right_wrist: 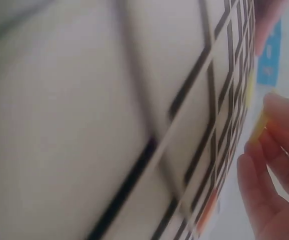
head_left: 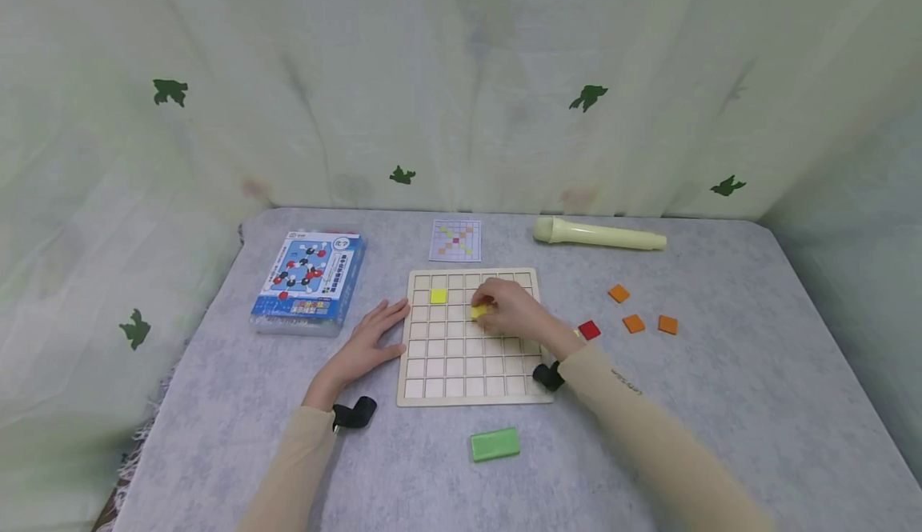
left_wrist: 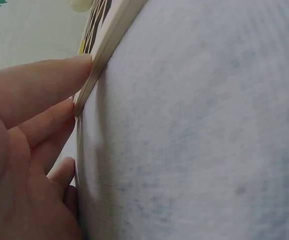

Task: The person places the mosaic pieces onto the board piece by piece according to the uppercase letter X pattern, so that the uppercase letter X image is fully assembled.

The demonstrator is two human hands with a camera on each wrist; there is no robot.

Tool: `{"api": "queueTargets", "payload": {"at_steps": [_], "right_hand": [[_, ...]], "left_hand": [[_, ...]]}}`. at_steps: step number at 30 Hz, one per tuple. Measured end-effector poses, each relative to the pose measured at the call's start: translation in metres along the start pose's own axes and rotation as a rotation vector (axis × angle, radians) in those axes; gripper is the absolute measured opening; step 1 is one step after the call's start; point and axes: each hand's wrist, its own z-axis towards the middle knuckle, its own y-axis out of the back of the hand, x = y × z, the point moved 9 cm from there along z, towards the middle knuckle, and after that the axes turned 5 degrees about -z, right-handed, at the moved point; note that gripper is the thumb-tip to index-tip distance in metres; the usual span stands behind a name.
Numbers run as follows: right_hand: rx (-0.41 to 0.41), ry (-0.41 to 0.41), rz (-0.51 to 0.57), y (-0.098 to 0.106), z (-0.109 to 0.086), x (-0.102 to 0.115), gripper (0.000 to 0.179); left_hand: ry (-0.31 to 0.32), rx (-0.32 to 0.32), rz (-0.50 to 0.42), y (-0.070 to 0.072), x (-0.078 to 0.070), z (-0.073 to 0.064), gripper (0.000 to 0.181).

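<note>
A wooden grid board (head_left: 435, 368) lies flat on the table, with one yellow square tile (head_left: 438, 296) in a cell of its upper left part. Over the board's upper middle, my right hand (head_left: 515, 308) pinches another yellow tile (right_wrist: 258, 126) between thumb and fingers. My left hand (head_left: 370, 340) touches the board's left edge, its fingers spread and fairly straight. In the left wrist view, fingertips (left_wrist: 84, 65) meet the board's side. An orange piece (right_wrist: 207, 212) shows at the board's surface in the right wrist view; in the head view the right hand may cover it.
Beyond the board lies a small card (head_left: 455, 241) with a coloured grid pattern. A pale microphone-shaped object (head_left: 605, 234) is at the back right. Right of the board are a red tile (head_left: 589, 330) and orange tiles (head_left: 634, 323). A blue box (head_left: 306, 284) stands left; a green block (head_left: 495, 444) lies in front.
</note>
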Motion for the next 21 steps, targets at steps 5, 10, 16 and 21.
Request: {"api": "queueTargets", "payload": {"at_steps": [5,10,16,21], "right_hand": [[0.061,0.028,-0.117,-0.023,0.025,0.018,0.016],[0.071,0.038,-0.224,-0.033,0.035,0.028,0.016],[0.068,0.009,-0.213,-0.034,0.038,0.024,0.017],[0.056,0.000,-0.081,-0.029,0.033,0.017,0.022]], "left_hand": [[0.016,0.002,0.000,-0.001,0.002,0.001,0.067],[0.017,-0.002,-0.002,-0.001,0.003,0.001,0.066],[0.013,-0.005,0.007,-0.001,0.004,0.001,0.065],[0.017,-0.006,0.010,0.000,0.005,0.001,0.066]]}}
